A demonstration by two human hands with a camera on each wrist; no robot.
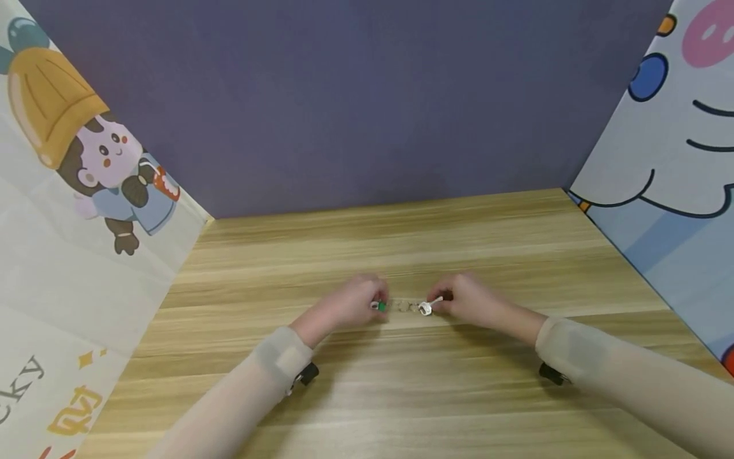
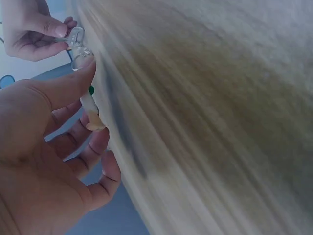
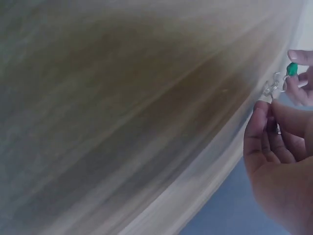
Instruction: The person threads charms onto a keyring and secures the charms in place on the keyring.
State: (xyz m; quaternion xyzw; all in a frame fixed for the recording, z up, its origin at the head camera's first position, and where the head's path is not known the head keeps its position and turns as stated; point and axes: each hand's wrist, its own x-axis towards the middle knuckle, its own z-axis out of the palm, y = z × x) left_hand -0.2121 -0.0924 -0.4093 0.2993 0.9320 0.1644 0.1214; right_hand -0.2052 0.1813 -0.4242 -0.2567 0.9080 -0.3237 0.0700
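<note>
A short chain of clear links (image 1: 404, 307) stretches between my two hands just above the wooden table (image 1: 367, 395). My left hand (image 1: 375, 305) pinches its green end piece (image 1: 380, 306). My right hand (image 1: 444, 298) pinches the silvery white piece (image 1: 425, 309) at the other end. In the left wrist view my left hand (image 2: 89, 93) has thumb and fingers closed on the green bit (image 2: 91, 89), and the right hand (image 2: 66, 32) holds the clear links (image 2: 78, 49). The right wrist view shows my right hand (image 3: 270, 115) below the links (image 3: 273, 87) and the green piece (image 3: 292, 69).
A purple back wall (image 1: 367, 95) closes the far side. Cartoon-printed panels stand at the left (image 1: 74, 210) and right (image 1: 676, 159) edges of the table. Both wrist views are blurred over the wood.
</note>
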